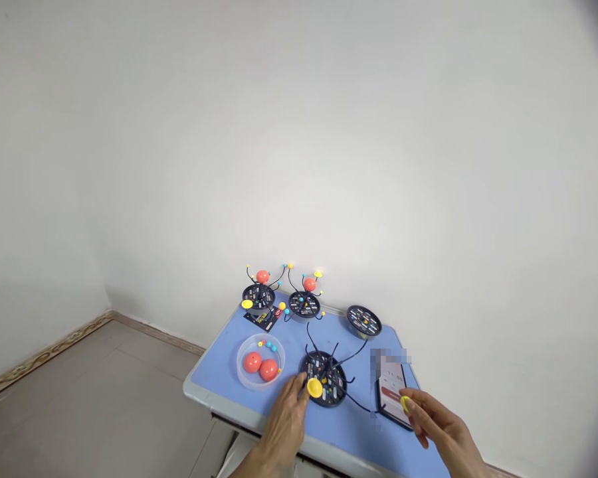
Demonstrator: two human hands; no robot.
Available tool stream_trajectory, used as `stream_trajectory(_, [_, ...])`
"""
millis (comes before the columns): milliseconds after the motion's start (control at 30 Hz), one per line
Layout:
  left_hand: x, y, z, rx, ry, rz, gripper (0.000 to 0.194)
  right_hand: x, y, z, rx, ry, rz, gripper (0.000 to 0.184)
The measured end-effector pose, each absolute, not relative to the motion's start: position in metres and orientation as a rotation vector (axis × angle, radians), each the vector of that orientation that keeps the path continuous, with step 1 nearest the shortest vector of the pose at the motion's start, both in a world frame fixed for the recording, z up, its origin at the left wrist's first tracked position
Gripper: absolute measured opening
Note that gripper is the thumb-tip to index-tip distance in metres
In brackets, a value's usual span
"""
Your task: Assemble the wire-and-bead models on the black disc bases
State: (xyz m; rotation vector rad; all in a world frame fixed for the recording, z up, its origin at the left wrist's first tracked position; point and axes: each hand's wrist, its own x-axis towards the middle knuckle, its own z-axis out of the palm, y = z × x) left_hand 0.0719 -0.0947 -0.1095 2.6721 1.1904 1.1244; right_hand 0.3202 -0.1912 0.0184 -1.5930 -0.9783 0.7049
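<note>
My left hand (286, 418) reaches over the table's front edge, thumb and fingers closed at the edge of a yellow ringed ball (314, 388). That ball overlaps the left side of a round black model base (335, 397) with printed labels. Several thin black curved arms (353, 355) branch out from the base's centre. To the right, my right hand (438, 425) is raised over a phone, pinching a small yellow piece (405, 404) between thumb and fingers. Part of that piece is hidden by the fingers.
A clear round tub (240, 375) holds two red balls (268, 370) and several small beads. Behind stand two models with red balls (262, 277) and another black base (363, 321). A dark card (262, 321) lies at left, the phone (395, 392) at right. A wall rises behind the blue table (219, 372).
</note>
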Motion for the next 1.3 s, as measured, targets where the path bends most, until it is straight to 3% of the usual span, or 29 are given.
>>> stream_trajectory(233, [0.062,-0.127,-0.137,2.784,1.245,1.516,0.045,0.333,-0.199,-0.003,-1.447,-0.809,0.893,0.044])
stream_trajectory(367, [0.086,-0.146,-0.136,2.745,1.020,1.654,0.035,0.339,-0.197,-0.020,-1.343,-0.740,1.035,0.042])
stream_trajectory(500, [0.125,-0.147,-0.123,2.637,0.704,1.515,0.038,0.337,-0.194,-0.031,-1.262,-0.594,1.090,0.043])
stream_trajectory(733, [0.172,-0.129,-0.095,2.418,0.766,1.182,0.044,0.329,-0.190,-0.036,-1.209,-0.480,1.097,0.050])
stream_trajectory(1300, [0.199,-0.125,-0.084,2.182,0.824,1.032,0.040,0.337,-0.184,-0.060,-1.307,-0.671,1.032,0.042])
